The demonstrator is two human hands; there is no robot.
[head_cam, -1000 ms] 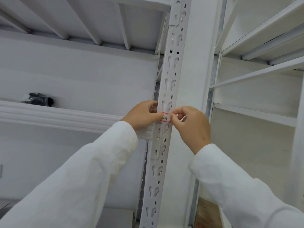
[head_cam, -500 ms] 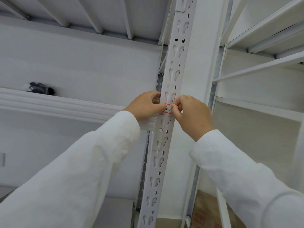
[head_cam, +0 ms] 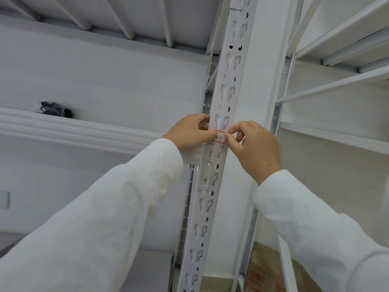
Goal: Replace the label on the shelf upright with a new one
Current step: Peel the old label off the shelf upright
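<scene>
Your left hand point(head_cam: 189, 131) curls against the left edge of the shelf upright point(head_cam: 221, 114), its thumb tip pressing the left end of the label point(head_cam: 220, 136). Your right hand point(head_cam: 252, 148) pinches the label's right end between thumb and forefinger, the other fingers curled in. The label, white with a red border and dark handwriting, lies across the upright's slotted face just above the joint where the shelf beam point(head_cam: 63, 129) meets it at 9 o'clock. Your fingertips cover both ends of the label, so you cannot tell whether it is fully stuck down, and the writing is too small to read.

From the label, bare slotted face runs free toward 12 and 6 o'clock. A white wall strip point(head_cam: 265, 81) borders the upright at 3 o'clock, with a second rack point(head_cam: 336, 85) beyond it.

Your white sleeves point(head_cam: 105, 218) hide most of the lower view. On the shelf at 9 o'clock, well apart from your hands, lies a dark bundle point(head_cam: 55, 109), cut off by the beam and hard to identify. At 5 o'clock, a cardboard box point(head_cam: 265, 268) sits low, partly cut off.
</scene>
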